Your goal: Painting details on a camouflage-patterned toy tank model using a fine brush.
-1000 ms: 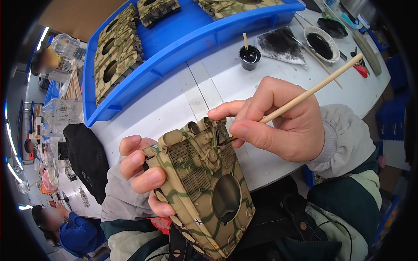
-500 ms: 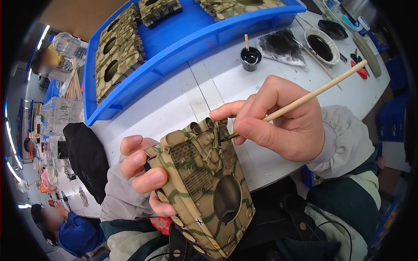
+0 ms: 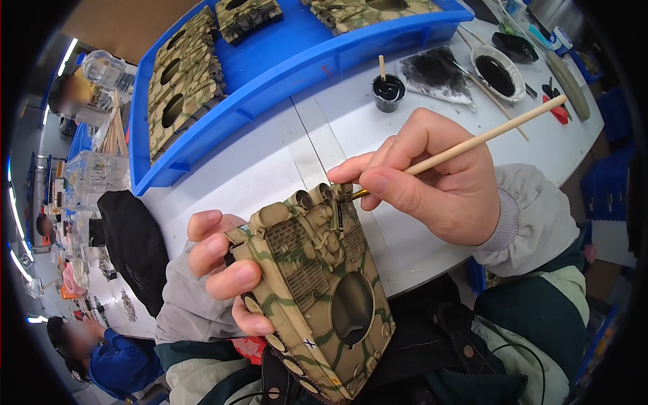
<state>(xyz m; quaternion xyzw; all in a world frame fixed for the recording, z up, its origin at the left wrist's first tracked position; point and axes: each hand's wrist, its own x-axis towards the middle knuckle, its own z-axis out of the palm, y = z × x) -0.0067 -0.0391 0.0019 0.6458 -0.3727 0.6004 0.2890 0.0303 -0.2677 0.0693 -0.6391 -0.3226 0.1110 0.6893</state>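
Note:
A camouflage-painted model tank hull (image 3: 317,283), tan with green stripes and a round opening in its top, is tilted up in front of me. My left hand (image 3: 226,270) grips it along its left side, fingers over the edge by the wheels. My right hand (image 3: 439,179) pinches a thin paintbrush (image 3: 486,138) with a pale wooden handle. The brush tip meets the hull's far end at the right, beside the raised details there. One finger of my right hand rests at that far edge, close to the round pipes.
A blue tray (image 3: 290,77) holding several similar hulls (image 3: 182,81) stands at the back. Right of it are a small cup of black paint (image 3: 389,91), a bag of black material (image 3: 439,74) and a bowl of black (image 3: 496,73). Black cloth (image 3: 133,250) lies left; a person (image 3: 111,358) sits beyond.
The brush tip has shifted a little up toward the hull's far edge, my right hand moving with it. The hull and my left hand stay nearly in place.

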